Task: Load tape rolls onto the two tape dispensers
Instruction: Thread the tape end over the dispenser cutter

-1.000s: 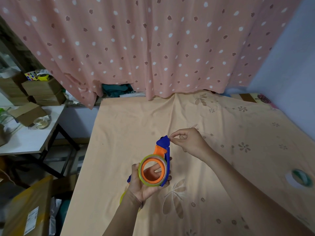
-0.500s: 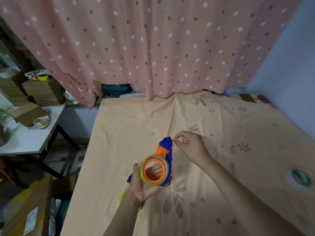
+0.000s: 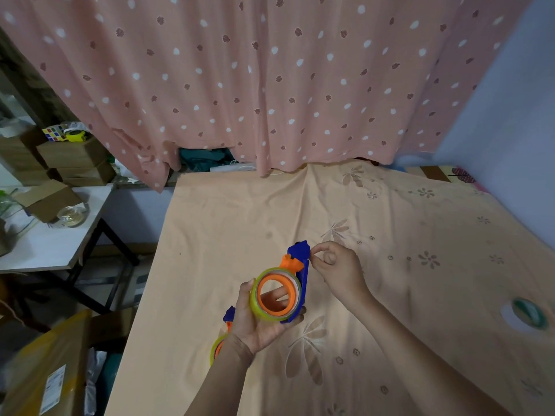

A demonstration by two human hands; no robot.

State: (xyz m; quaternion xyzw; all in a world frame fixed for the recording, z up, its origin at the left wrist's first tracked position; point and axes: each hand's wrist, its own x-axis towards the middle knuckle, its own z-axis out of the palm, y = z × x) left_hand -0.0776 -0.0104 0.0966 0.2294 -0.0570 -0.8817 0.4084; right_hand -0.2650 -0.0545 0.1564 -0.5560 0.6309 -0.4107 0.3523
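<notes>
My left hand (image 3: 258, 321) holds a blue and orange tape dispenser (image 3: 303, 277) above the table, with a yellowish clear tape roll (image 3: 274, 294) seated on its orange hub. My right hand (image 3: 338, 270) pinches at the dispenser's blue tip with thumb and forefinger; whether a tape end is between them I cannot tell. A second dispenser with a tape roll (image 3: 219, 345) lies on the cloth, mostly hidden behind my left wrist. Another roll of tape (image 3: 530, 313) with a green rim lies flat at the table's right.
The table is covered by a peach floral cloth (image 3: 390, 223). A pink dotted curtain (image 3: 270, 85) hangs behind it. At the left stand a white side table (image 3: 45, 244) with cardboard boxes (image 3: 75, 157) and a glass jar (image 3: 70, 216); a yellow package (image 3: 45, 370) lies below.
My right hand has slid slightly down and right along the dispenser's tip, still pinching. My left hand keeps the dispenser almost still.
</notes>
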